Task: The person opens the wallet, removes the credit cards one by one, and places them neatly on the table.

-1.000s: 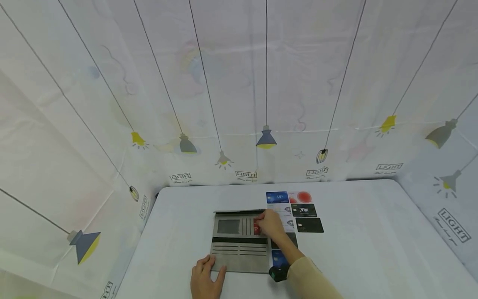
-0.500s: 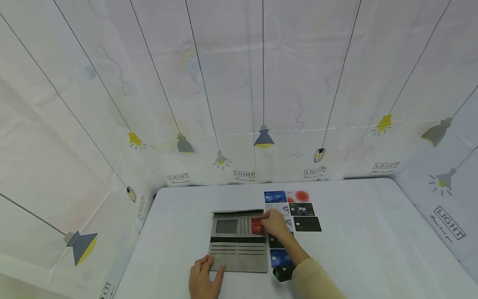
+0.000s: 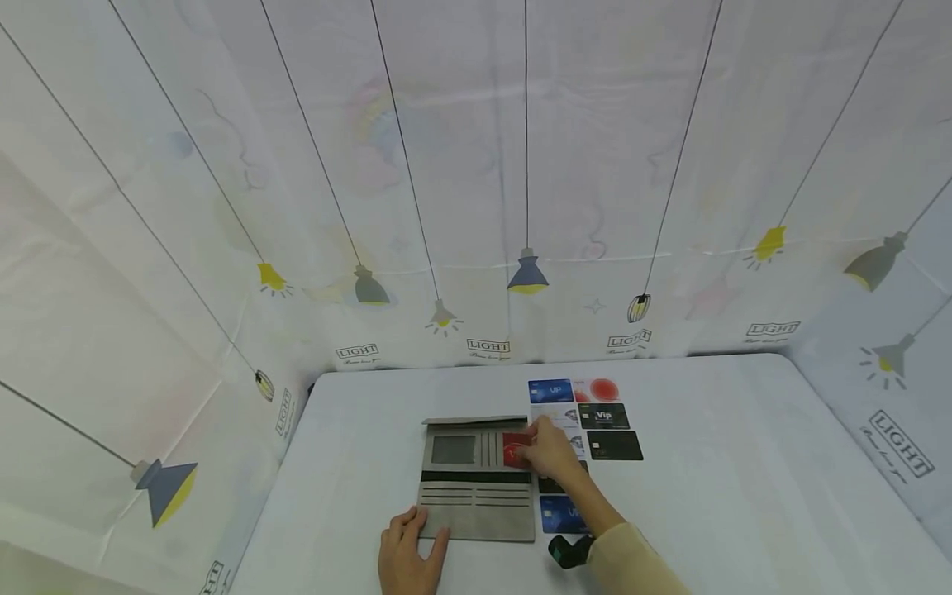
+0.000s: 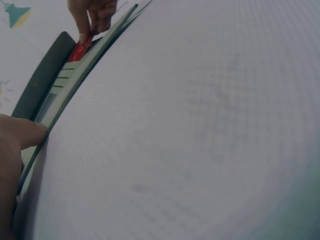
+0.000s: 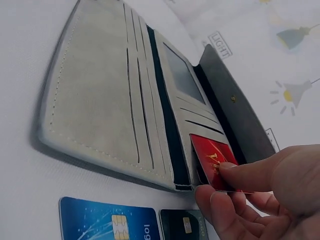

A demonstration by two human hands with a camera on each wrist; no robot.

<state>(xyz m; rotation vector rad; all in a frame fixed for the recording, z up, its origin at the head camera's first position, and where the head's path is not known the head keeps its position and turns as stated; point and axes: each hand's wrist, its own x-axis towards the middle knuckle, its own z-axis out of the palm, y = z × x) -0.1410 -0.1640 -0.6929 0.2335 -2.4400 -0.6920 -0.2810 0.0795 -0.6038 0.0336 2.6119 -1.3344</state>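
A grey wallet (image 3: 476, 522) lies unfolded on the white table, its far flap raised. In its upper right part a red card (image 5: 210, 155) with gold lettering sits at the card slots, partly out. My right hand (image 3: 552, 450) pinches this card between thumb and fingers at the wallet's right edge. In the right wrist view the thumb lies on the card's face and the fingers are behind it. My left hand (image 3: 409, 552) rests at the wallet's near left corner, the thumb on the near edge (image 4: 37, 131) and the fingers along the left side.
Right of the wallet lie several cards in rows, including a blue card (image 3: 564, 516), a black card (image 3: 615, 445) and a white card with red circles (image 3: 597, 390). Patterned white cloth (image 3: 476, 207) hangs behind the table.
My right hand has moved slightly to the right, and more of the red card shows outside its slot. The left hand has stayed at the wallet's corner.
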